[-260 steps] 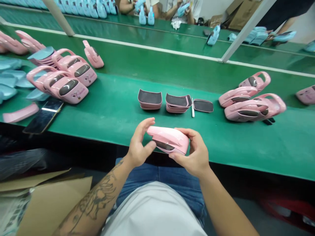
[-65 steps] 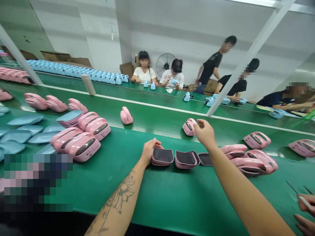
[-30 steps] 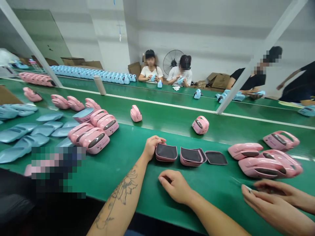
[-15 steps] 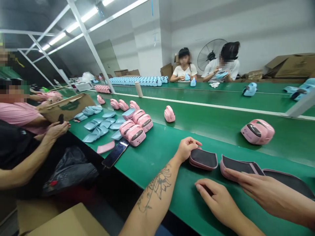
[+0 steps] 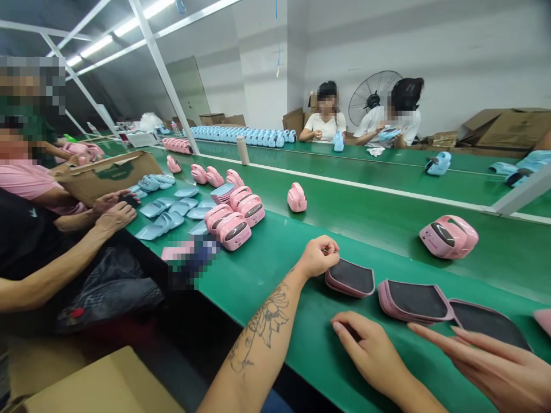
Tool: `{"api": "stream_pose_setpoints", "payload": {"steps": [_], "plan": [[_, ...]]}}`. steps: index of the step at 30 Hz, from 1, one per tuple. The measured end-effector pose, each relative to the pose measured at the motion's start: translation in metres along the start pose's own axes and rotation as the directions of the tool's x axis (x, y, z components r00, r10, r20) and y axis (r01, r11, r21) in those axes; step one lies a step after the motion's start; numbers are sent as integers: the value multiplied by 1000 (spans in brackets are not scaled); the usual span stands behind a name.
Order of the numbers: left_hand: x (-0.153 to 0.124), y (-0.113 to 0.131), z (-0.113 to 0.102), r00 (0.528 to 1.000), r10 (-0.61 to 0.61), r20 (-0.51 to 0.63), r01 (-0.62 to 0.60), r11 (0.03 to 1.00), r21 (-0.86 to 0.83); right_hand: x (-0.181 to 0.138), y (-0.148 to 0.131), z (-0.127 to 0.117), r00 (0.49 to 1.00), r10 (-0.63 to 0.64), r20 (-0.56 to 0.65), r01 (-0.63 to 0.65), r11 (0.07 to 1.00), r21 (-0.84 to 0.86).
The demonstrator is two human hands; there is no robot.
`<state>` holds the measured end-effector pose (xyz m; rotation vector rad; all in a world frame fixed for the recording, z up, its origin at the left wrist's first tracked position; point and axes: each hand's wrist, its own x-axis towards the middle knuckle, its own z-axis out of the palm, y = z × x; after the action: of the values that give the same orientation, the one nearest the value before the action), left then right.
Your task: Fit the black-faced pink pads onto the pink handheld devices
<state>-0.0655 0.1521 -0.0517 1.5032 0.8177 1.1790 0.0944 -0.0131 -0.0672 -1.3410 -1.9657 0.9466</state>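
Note:
My left hand (image 5: 319, 255), on the tattooed forearm, is closed with curled fingers at the back left corner of a small stack of dark panels with pink rims (image 5: 350, 279). Anything inside it is too small to make out. Nearer to me, my right hand (image 5: 365, 344) hovers in front of that stack, thumb and forefinger curled close together. Its other fingers are hidden, and I cannot see what it pinches, if anything. To the right lies a second stack of dark pink-rimmed panels (image 5: 415, 301), beside a larger dark panel (image 5: 491, 324).
Another person's hand (image 5: 486, 355) reaches in from the right. Pink handled cases (image 5: 235, 231) cluster at left beside light blue panels (image 5: 157, 226). One pink case (image 5: 450, 236) stands behind the stacks. Co-workers sit at left and across the green table (image 5: 267, 269). A cardboard box (image 5: 99, 384) stands below left.
My left hand's fingers have curled in further beside the stack. The other person's hand has drawn back toward the lower right, off the second stack. The view has shifted slightly.

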Motion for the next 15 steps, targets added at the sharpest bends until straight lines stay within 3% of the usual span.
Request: {"api": "stream_pose_setpoints", "payload": {"steps": [15], "plan": [[6,9,-2,987,156,-24,-146,960,239,8,-11,-4,996,-51,-67,46,997,-61]]}}
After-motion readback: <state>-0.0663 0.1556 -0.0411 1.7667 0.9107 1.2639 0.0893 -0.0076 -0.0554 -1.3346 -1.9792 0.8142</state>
